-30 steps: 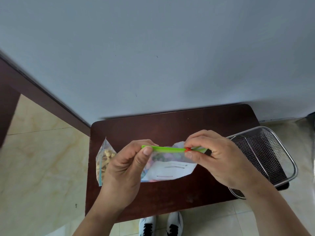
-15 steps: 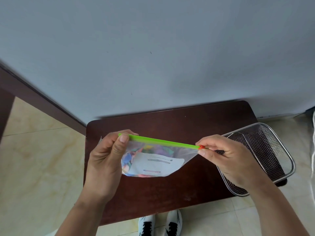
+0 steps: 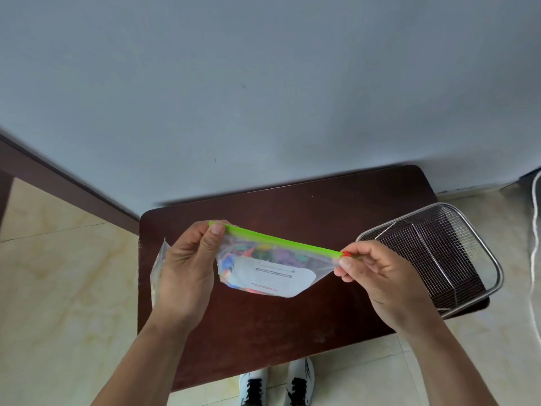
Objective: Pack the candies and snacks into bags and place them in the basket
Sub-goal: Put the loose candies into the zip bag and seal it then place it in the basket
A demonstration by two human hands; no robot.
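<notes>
A clear zip bag (image 3: 265, 268) with a green zipper strip and a white label holds colourful candies; I hold it up above the dark table (image 3: 292, 332). My left hand (image 3: 187, 271) pinches the strip's left end. My right hand (image 3: 377, 273) pinches the red slider (image 3: 347, 254) at the strip's right end. A second clear bag (image 3: 158, 268) with pale snacks lies at the table's left edge, mostly hidden behind my left hand. The wire mesh basket (image 3: 480, 244) sits at the table's right edge and holds nothing.
A pale wall stands directly behind the table. Tiled floor surrounds it, with my white shoes (image 3: 276, 385) below the front edge. A white cord (image 3: 534, 230) hangs at the far right. Dark wooden trim runs along the left.
My right hand has drawn the red slider from the middle of the green strip to its right end. Both hands moved apart and the bag spread out wide.
</notes>
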